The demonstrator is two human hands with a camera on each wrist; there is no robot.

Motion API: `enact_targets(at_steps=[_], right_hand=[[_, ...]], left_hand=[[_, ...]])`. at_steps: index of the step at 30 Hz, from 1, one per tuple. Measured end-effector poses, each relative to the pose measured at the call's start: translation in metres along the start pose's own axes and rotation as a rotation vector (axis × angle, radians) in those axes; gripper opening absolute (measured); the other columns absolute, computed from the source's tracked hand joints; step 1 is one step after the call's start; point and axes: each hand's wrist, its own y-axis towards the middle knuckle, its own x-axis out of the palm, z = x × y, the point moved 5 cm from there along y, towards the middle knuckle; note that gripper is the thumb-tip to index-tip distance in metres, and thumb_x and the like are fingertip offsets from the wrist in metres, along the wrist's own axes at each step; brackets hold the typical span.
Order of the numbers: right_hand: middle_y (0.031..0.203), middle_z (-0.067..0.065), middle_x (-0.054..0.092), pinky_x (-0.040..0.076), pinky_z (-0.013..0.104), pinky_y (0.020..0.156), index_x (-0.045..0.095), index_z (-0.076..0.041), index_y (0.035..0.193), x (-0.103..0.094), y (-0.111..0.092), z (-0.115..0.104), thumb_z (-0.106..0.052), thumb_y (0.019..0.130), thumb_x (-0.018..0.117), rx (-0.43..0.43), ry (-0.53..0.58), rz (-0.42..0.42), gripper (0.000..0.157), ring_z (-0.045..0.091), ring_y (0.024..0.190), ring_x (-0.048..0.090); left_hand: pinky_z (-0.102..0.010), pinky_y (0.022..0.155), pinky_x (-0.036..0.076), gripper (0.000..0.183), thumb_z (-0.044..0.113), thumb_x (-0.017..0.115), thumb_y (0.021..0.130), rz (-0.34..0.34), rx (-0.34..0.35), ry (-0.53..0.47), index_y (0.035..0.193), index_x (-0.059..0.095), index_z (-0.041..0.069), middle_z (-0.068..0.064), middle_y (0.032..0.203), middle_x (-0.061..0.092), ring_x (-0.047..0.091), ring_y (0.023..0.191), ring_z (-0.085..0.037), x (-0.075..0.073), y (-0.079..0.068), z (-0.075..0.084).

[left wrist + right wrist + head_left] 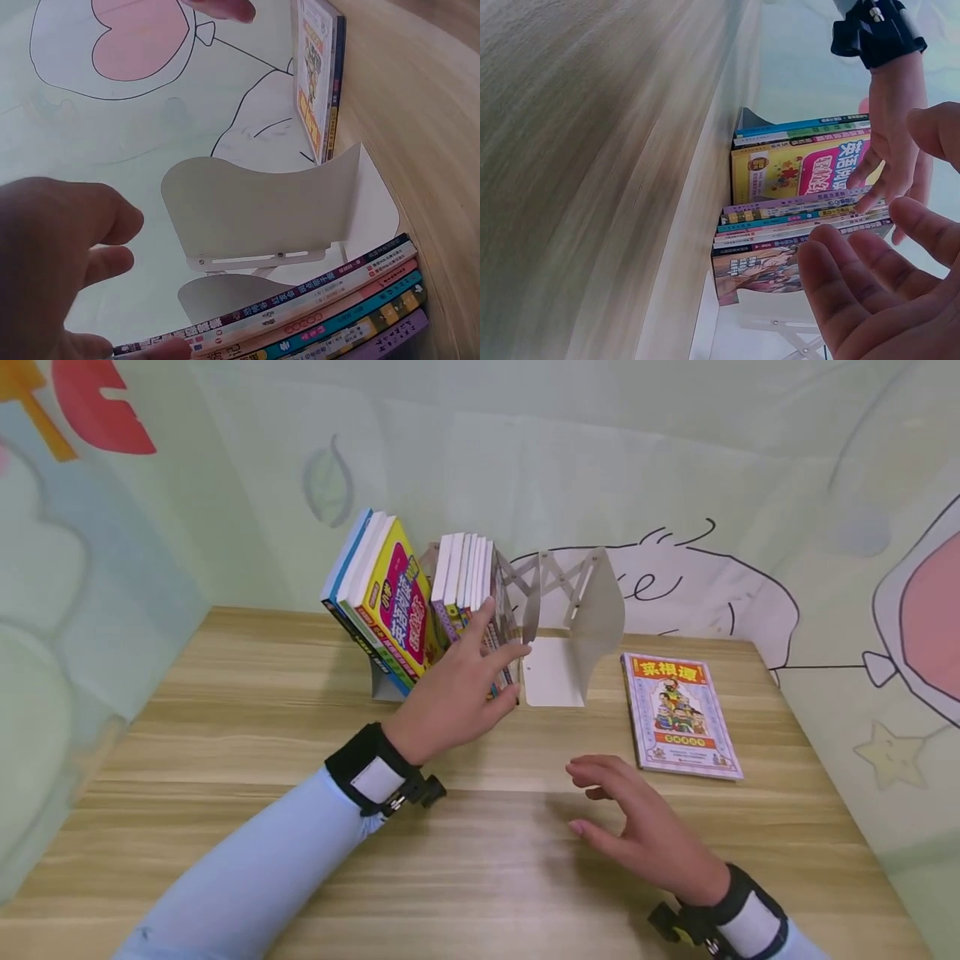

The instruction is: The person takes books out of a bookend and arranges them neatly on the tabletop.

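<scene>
My left hand rests on the spines of several thin books standing in a grey metal expanding book rack. Its fingers are spread and touch the spines and the dark-covered book at the right end of that row. Left of the thin books, larger books lean, with a yellow-covered one facing the row. Over the table, apart from everything, hovers my right hand, its fingers loosely bent and nothing in them. A pale purple book lies cover up at the right.
The rack's right section, with its white base plate, holds no book. Behind the wooden table hangs a wall cloth printed with cartoon drawings.
</scene>
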Motion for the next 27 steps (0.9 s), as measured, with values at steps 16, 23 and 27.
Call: enact_targets(at_steps=[16,23,27], right_hand=[[0.135,0.003,0.056,0.057,0.032,0.089,0.053,-0.020,0.139,0.001,-0.001,-0.001,-0.012,0.091,0.074,-0.013,0.006,-0.003,0.053,0.019,0.114,0.061],[0.136,0.000,0.055,0.057,0.032,0.090,0.053,-0.021,0.139,0.002,-0.001,0.000,-0.013,0.093,0.072,0.001,0.008,-0.009,0.050,0.017,0.115,0.061],[0.136,-0.001,0.054,0.057,0.032,0.089,0.053,-0.021,0.139,0.004,-0.001,0.001,-0.013,0.093,0.071,0.012,0.018,-0.010,0.049,0.017,0.114,0.062]], left_hand=[[-0.046,0.105,0.048,0.022,0.020,0.063,0.094,0.211,0.065,-0.050,0.110,0.073,0.008,-0.020,0.130,0.056,0.053,0.124,-0.034,-0.009,-0.014,0.008],[-0.020,0.056,0.052,0.041,0.015,0.063,0.096,0.237,-0.027,0.052,0.134,0.062,0.000,-0.014,0.111,0.056,0.055,0.072,-0.014,-0.013,-0.014,0.001],[-0.021,0.044,0.043,0.047,0.019,0.063,0.096,0.190,-0.066,0.097,0.138,0.056,0.001,-0.017,0.118,0.060,0.050,0.057,-0.012,-0.011,-0.016,-0.003]])
